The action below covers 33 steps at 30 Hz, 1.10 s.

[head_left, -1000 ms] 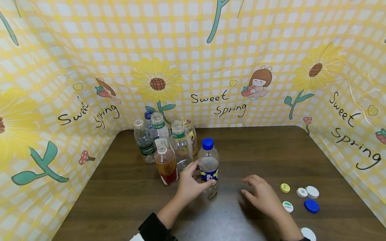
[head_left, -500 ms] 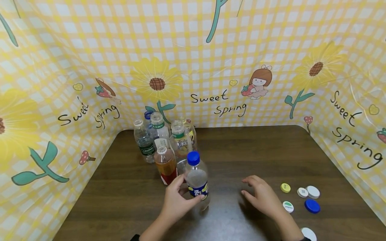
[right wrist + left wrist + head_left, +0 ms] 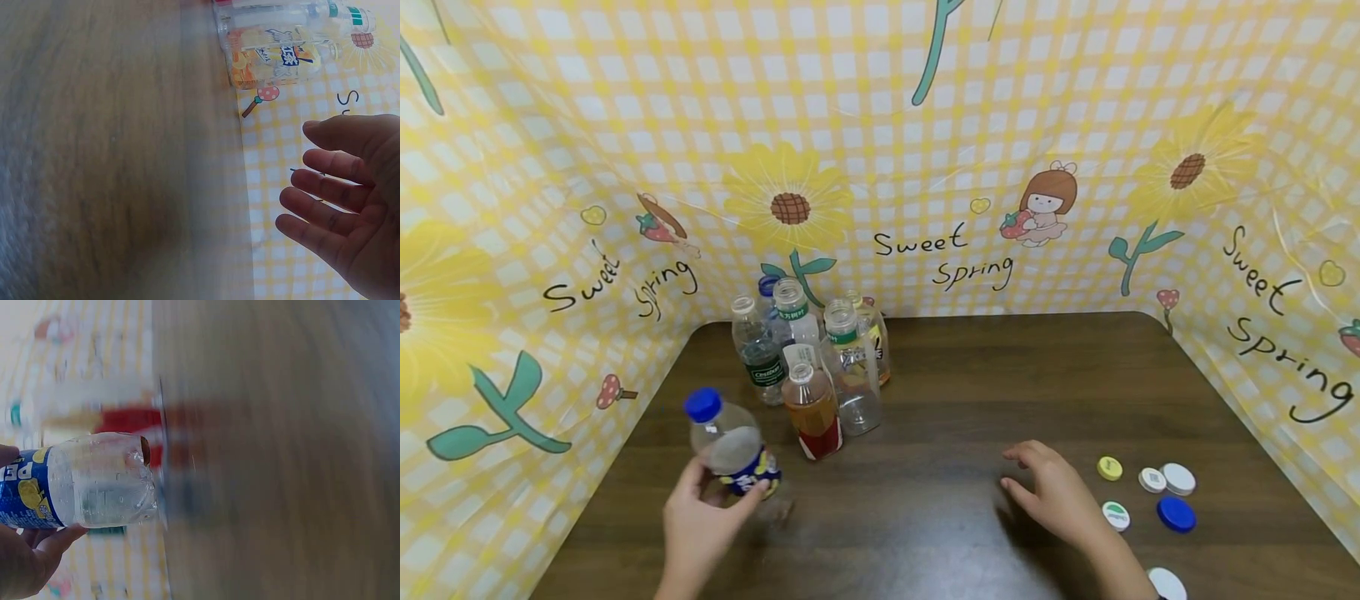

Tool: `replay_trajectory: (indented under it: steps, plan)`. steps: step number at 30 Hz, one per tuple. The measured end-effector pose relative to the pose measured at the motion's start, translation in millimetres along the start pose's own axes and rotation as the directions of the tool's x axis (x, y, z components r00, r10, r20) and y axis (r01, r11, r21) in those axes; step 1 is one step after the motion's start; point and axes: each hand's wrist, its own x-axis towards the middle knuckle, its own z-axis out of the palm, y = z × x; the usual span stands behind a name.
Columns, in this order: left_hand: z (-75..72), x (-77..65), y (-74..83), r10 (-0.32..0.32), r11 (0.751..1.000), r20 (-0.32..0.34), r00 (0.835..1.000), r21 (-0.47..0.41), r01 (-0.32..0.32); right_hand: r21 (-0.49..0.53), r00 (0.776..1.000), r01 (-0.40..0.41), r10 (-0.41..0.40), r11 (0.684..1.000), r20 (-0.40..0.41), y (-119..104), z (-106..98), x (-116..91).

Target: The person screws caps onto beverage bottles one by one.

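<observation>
My left hand (image 3: 700, 517) grips a clear plastic bottle (image 3: 733, 450) with a blue cap and a blue label with lemons, at the left of the table in the head view. The bottle tilts, its cap leaning left. In the left wrist view the fingers wrap the label of this bottle (image 3: 100, 484), and its base looks lifted off the table. My right hand (image 3: 1052, 492) holds nothing; its fingers are relaxed, near the loose caps. The right wrist view shows that hand (image 3: 350, 194) with fingers slightly bent and spread.
Several uncapped bottles stand grouped at the back left, among them a red-labelled bottle (image 3: 814, 417), a green-labelled bottle (image 3: 763, 367) and a large clear bottle (image 3: 857, 392). Loose caps lie at the right, including a yellow cap (image 3: 1109, 467) and a blue cap (image 3: 1176, 514). Checked cloth (image 3: 880, 125) encloses the table.
My left hand has carried the blue-capped bottle from the table's middle to the left, past the front of the bottle group, and it has tilted. The right hand has barely moved.
</observation>
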Motion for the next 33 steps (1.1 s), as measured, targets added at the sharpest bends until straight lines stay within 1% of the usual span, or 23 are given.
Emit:
replay_trajectory:
  steps: [2, 4, 7, 9, 12, 15, 16, 17, 20, 23, 24, 26, 29, 33]
  plan:
    - [-14.5, 5.6, -6.3, -0.027, 0.997, -0.056, 0.998, 0.071, 0.031, 0.002, 1.000, -0.003, 0.003, 1.000, 0.000, 0.3, 0.0, -0.4]
    - [-28.7, 11.3, -12.2, -0.035, 0.988, -0.118, 0.992, 0.148, 0.052, 0.003, 1.000, 0.001, -0.001, 1.000, -0.002, 0.6, 0.1, -0.5]
    - [-49.3, 21.8, -22.7, -0.029, 0.966, -0.218, 0.976, 0.245, 0.084, -0.003, 1.000, 0.013, -0.013, 1.000, -0.006, 0.7, 0.6, -0.6]
    - [-62.9, 29.5, -29.7, -0.020, 0.951, -0.269, 0.963, 0.291, 0.101, -0.006, 1.000, 0.018, -0.018, 1.000, -0.008, 0.8, 0.6, -0.8]
    - [-80.7, 42.3, -41.9, -0.026, 0.943, -0.327, 0.945, 0.307, 0.132, -0.006, 1.000, 0.017, -0.017, 1.000, -0.009, 1.0, 0.4, -1.1]
    - [-93.8, 54.1, -54.4, -0.054, 0.946, -0.365, 0.929, 0.279, 0.164, -0.003, 1.000, 0.014, -0.014, 1.000, -0.009, 1.2, 0.6, -1.6]
    - [-97.2, 57.8, -58.2, -0.065, 0.950, -0.373, 0.926, 0.261, 0.171, -0.003, 1.000, 0.014, -0.014, 1.000, -0.008, 1.5, 0.8, -1.6]
    - [-100.2, 61.1, -61.0, -0.075, 0.948, -0.376, 0.924, 0.259, 0.182, -0.002, 1.000, 0.013, -0.013, 1.000, -0.008, 1.7, 1.0, -1.7]
    - [-106.3, 70.7, -67.2, -0.118, 0.932, -0.382, 0.917, 0.276, 0.235, -0.006, 1.000, 0.012, -0.012, 1.000, -0.007, 2.0, 1.2, -2.4]
    - [-108.9, 79.2, -68.6, -0.141, 0.910, -0.368, 0.919, 0.318, 0.267, -0.012, 1.000, 0.010, -0.010, 1.000, -0.014, 2.1, 1.6, -3.0]
    - [-109.1, 82.2, -68.9, -0.148, 0.906, -0.361, 0.921, 0.324, 0.272, -0.015, 1.000, 0.012, -0.012, 1.000, -0.017, 2.0, 1.5, -3.1]
    - [-109.0, 86.8, -70.1, -0.157, 0.903, -0.342, 0.926, 0.329, 0.275, -0.017, 1.000, 0.014, -0.014, 1.000, -0.021, 2.0, 1.4, -3.4]
    - [-109.4, 92.9, -74.5, -0.155, 0.912, -0.317, 0.936, 0.317, 0.259, -0.012, 1.000, 0.020, -0.020, 1.000, -0.019, 1.7, 1.6, -3.2]
    - [-107.8, 94.7, -79.7, -0.139, 0.916, -0.315, 0.939, 0.320, 0.243, -0.004, 1.000, 0.022, -0.022, 1.000, -0.009, 1.6, 2.7, -3.2]
